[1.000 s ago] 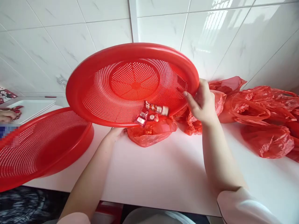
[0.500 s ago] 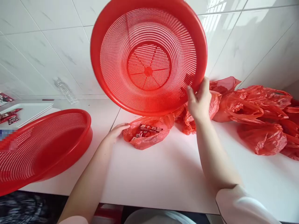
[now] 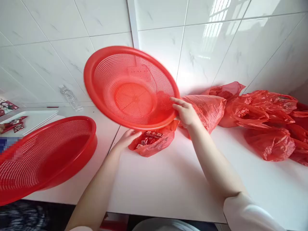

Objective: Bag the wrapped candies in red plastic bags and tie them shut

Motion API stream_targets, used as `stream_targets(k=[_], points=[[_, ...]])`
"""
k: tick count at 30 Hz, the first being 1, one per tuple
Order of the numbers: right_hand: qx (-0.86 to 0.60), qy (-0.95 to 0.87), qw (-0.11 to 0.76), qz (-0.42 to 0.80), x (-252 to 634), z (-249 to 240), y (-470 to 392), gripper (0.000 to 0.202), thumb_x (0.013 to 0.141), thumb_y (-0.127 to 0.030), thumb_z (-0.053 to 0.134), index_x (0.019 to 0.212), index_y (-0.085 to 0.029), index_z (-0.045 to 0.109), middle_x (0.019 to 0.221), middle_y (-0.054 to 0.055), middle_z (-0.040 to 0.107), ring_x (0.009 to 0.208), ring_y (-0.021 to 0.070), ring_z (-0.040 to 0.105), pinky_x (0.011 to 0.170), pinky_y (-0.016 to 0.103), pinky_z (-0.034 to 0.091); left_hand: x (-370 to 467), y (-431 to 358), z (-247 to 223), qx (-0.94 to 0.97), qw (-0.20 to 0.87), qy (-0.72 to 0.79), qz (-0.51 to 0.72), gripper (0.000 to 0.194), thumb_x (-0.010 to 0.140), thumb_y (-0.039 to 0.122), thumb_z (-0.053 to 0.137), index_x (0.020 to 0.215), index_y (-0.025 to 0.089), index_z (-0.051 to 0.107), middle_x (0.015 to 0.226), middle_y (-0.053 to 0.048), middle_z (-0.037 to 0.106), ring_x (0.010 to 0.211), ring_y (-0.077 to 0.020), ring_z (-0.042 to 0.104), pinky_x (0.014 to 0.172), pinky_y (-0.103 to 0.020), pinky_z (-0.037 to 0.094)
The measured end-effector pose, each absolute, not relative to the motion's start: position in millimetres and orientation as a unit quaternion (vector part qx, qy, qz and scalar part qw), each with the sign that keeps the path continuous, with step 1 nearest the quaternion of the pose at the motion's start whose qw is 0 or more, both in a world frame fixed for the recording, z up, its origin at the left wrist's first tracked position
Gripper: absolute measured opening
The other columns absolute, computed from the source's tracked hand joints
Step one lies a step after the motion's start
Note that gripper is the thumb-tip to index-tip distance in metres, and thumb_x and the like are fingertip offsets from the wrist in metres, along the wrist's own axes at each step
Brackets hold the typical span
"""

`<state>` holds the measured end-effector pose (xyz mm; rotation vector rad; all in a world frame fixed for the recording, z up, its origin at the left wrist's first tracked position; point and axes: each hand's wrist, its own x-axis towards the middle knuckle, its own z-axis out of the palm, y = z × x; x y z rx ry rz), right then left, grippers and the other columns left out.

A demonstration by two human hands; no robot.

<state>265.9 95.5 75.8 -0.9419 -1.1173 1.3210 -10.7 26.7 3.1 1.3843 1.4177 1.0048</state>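
Observation:
A round red mesh basket (image 3: pixel 134 98) is tilted above the table, its inside facing me and holding nothing. My right hand (image 3: pixel 186 112) grips its rim at the lower right. Below the basket an open red plastic bag (image 3: pixel 160 146) with several small red packets (image 3: pixel 151 138) in it rests on the white table. My left hand (image 3: pixel 128 138) is at the bag's left edge, close under the basket's rim; its fingertips are partly hidden, so what they hold is unclear.
A second red mesh basket (image 3: pixel 69 154) stands at the left. Behind it are a white tray (image 3: pixel 36 120) with red packets and a clear plastic bottle (image 3: pixel 71 98). Several filled red bags (image 3: pixel 269 144) lie at the right against the tiled wall (image 3: pixel 158 41).
The held basket has come down and to the left and tilted further back, with my right hand moving along on its rim. My left hand has shifted slightly right, nearer the basket's rim.

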Motion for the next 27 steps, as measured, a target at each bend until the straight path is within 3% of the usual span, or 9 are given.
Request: stream_targets(k=[2, 6, 10, 12, 14, 18, 21, 24, 27], points=[[-0.382, -0.473, 0.526, 0.595, 237.9, 68.3, 94.4, 0.038, 0.086, -0.014, 0.054, 0.122, -0.017, 0.064, 0.069, -0.001, 0.065, 0.049, 0.0081, 0.056, 0.046, 0.019, 0.05, -2.1, 21.4, 6.5, 0.596, 0.453, 0.553, 0.367, 0.056, 0.075, 0.047, 0.074, 0.125, 0.024, 0.065, 0.136, -0.006, 0.062, 0.128, -0.0278, 0.055, 0.107, -0.039, 0.043], [-0.379, -0.474, 0.479, 0.634, 191.5, 54.3, 101.6, 0.023, 0.092, -0.013, 0.05, 0.111, -0.013, 0.063, 0.068, -0.002, 0.057, 0.048, 0.0071, 0.056, 0.048, 0.021, 0.055, -2.6, 19.2, 8.3, 0.646, 0.437, 0.551, 0.297, 0.061, 0.078, 0.041, 0.071, 0.136, 0.025, 0.057, 0.141, -0.006, 0.059, 0.131, -0.0283, 0.053, 0.11, -0.041, 0.042], [-0.4, -0.465, 0.467, 0.637, 165.5, 44.6, 111.0, 0.014, 0.093, -0.013, 0.049, 0.101, -0.012, 0.061, 0.071, -0.003, 0.05, 0.049, 0.0069, 0.058, 0.054, 0.026, 0.061, -6.1, 9.4, 20.2, 0.704, 0.267, 0.631, 0.187, 0.068, 0.079, 0.035, 0.068, 0.144, 0.025, 0.048, 0.143, -0.01, 0.056, 0.127, -0.0295, 0.055, 0.102, -0.041, 0.046], [-0.412, -0.467, 0.46, 0.633, 156.3, 39.1, 114.8, 0.013, 0.092, -0.012, 0.05, 0.098, -0.012, 0.06, 0.07, -0.003, 0.049, 0.049, 0.0074, 0.059, 0.056, 0.027, 0.061, -0.6, -3.5, 33.4, 0.708, 0.137, 0.683, 0.118, 0.058, 0.079, 0.03, 0.067, 0.136, 0.022, 0.056, 0.134, -0.013, 0.062, 0.119, -0.0326, 0.06, 0.095, -0.042, 0.047], [-0.424, -0.472, 0.449, 0.628, 148.1, 33.9, 117.7, 0.016, 0.091, -0.008, 0.047, 0.099, -0.011, 0.06, 0.07, -0.002, 0.05, 0.05, 0.0085, 0.061, 0.058, 0.028, 0.062, 8.5, -18.5, 47.7, 0.724, 0.044, 0.682, 0.095, 0.033, 0.083, 0.025, 0.06, 0.114, 0.022, 0.069, 0.114, -0.011, 0.071, 0.103, -0.0305, 0.066, 0.087, -0.04, 0.047], [-0.429, -0.507, 0.424, 0.615, 140.3, 31.0, 116.8, 0.033, 0.09, -0.001, 0.038, 0.116, -0.009, 0.056, 0.08, 0.004, 0.063, 0.065, 0.0105, 0.068, 0.07, 0.027, 0.061, 22.5, -36.7, 63.0, 0.777, 0.12, 0.609, 0.104, 0.022, 0.088, 0.027, 0.051, 0.088, 0.028, 0.074, 0.091, -0.001, 0.074, 0.083, -0.0207, 0.067, 0.069, -0.03, 0.045], [-0.413, -0.561, 0.394, 0.6, 151.6, 37.3, 106.2, 0.033, 0.087, -0.007, 0.052, 0.119, -0.013, 0.06, 0.103, 0.008, 0.069, 0.089, 0.0153, 0.069, 0.084, 0.032, 0.058, 22.2, -34.5, 59.6, 0.749, 0.14, 0.645, 0.048, 0.023, 0.087, 0.029, 0.051, 0.075, 0.024, 0.07, 0.079, -0.004, 0.073, 0.073, -0.0216, 0.066, 0.06, -0.03, 0.041], [-0.403, -0.681, 0.346, 0.504, 180.9, 46.8, 88.8, 0.027, 0.087, -0.017, 0.061, 0.113, -0.018, 0.067, 0.119, 0.008, 0.068, 0.111, 0.0209, 0.063, 0.102, 0.038, 0.047, 17.2, -26.4, 51.9, 0.707, 0.107, 0.698, -0.018, 0.013, 0.077, 0.034, 0.061, 0.081, 0.024, 0.068, 0.081, -0.005, 0.073, 0.075, -0.0253, 0.067, 0.061, -0.032, 0.042], [-0.444, -0.833, 0.229, 0.236, 219.5, 53.6, 72.1, 0.031, 0.092, -0.024, 0.056, 0.122, -0.019, 0.064, 0.142, 0.013, 0.054, 0.134, 0.0281, 0.046, 0.113, 0.049, 0.032, 15.0, -18.5, 43.9, 0.689, 0.116, 0.714, -0.056, 0.034, 0.068, 0.042, 0.069, 0.098, 0.027, 0.067, 0.099, -0.008, 0.073, 0.087, -0.0285, 0.067, 0.068, -0.034, 0.046]])
